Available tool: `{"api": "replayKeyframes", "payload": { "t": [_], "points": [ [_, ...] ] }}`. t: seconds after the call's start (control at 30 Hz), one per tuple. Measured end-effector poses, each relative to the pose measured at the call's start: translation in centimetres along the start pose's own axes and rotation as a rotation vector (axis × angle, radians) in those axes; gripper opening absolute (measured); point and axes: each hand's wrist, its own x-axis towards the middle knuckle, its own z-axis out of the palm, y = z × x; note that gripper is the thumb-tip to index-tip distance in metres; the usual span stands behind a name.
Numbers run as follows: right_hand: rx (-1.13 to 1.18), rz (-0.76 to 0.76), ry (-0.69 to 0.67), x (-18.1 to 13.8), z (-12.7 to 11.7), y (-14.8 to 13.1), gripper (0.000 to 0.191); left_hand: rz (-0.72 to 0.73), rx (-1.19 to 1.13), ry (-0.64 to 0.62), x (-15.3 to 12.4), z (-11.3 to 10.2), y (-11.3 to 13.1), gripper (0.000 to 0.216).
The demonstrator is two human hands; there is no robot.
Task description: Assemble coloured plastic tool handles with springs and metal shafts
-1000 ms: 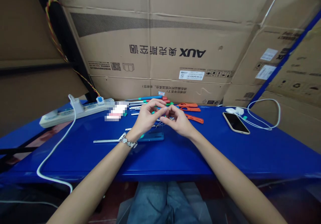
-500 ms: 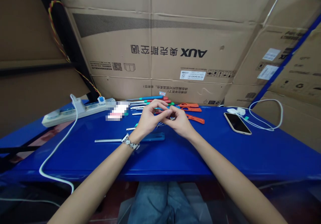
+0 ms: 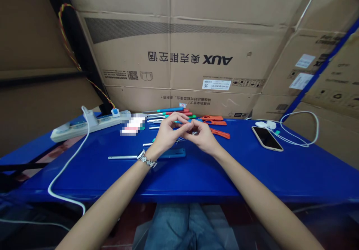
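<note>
My left hand (image 3: 167, 133) and my right hand (image 3: 202, 136) meet above the middle of the blue table (image 3: 196, 175), fingertips pinched together on something small that I cannot make out. A metal watch band sits on my left wrist. Under the hands lies a flat blue-green device (image 3: 174, 153). A thin silver rod (image 3: 122, 157) lies left of it. Behind the hands are several screwdrivers (image 3: 171, 111) with coloured handles and orange pry tools (image 3: 215, 123).
A white power strip (image 3: 84, 125) with a white cable (image 3: 66, 167) lies at the back left. A phone (image 3: 266, 138) on a white charger cable (image 3: 300, 139) lies at the right. Large cardboard boxes (image 3: 190, 59) stand behind the table.
Both hands stay pinched together at the table's middle, with the fingers shifting only slightly. The view has drifted a little.
</note>
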Motion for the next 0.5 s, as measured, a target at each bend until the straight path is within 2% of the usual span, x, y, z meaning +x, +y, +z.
{"api": "replayKeyframes", "payload": {
  "t": [0.07, 0.17, 0.23, 0.37, 0.4, 0.43, 0.5],
  "points": [
    [0.038, -0.015, -0.055, -0.1, -0.2, -0.3, 0.037, 0.011, 0.025, -0.028, 0.0, -0.1, 0.1, 0.022],
    [0.082, -0.005, -0.215, -0.2, -0.8, -1.1, 0.034, 0.057, 0.107, -0.074, -0.1, -0.3, 0.2, 0.022],
    [0.07, 0.015, -0.243, -0.3, -1.1, -1.3, 0.032, 0.063, 0.14, -0.084, -0.2, -0.4, 0.1, 0.023],
    [0.048, 0.03, -0.115, -0.2, -0.8, -0.6, 0.034, -0.033, 0.22, -0.023, -1.1, -1.6, -0.5, 0.025],
    [0.045, 0.025, -0.078, -0.1, -0.7, -0.3, 0.037, -0.051, 0.272, -0.041, -1.5, -2.2, -0.6, 0.022],
    [0.04, 0.013, -0.043, -0.1, -0.4, 0.0, 0.04, -0.05, 0.333, -0.089, -2.0, -2.8, -0.8, 0.019],
    [0.032, -0.004, 0.006, 0.0, 0.0, 0.4, 0.045, -0.04, 0.436, -0.297, -3.1, -3.9, -1.0, 0.013]
  ]
}}
